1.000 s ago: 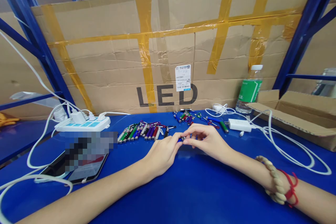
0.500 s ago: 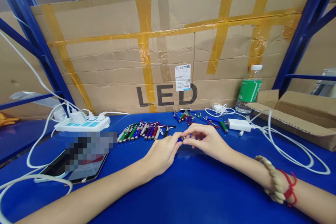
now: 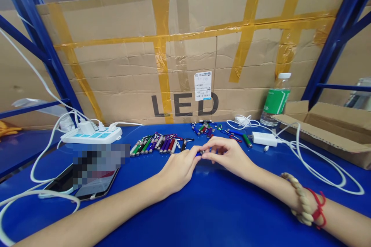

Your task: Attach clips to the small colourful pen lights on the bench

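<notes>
Left hand [image 3: 179, 168] and right hand [image 3: 230, 155] pinch a small blue piece [image 3: 198, 153], mostly hidden between them

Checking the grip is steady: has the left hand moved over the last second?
No; the left hand shows no visible shift against the row of small tubes.
</notes>
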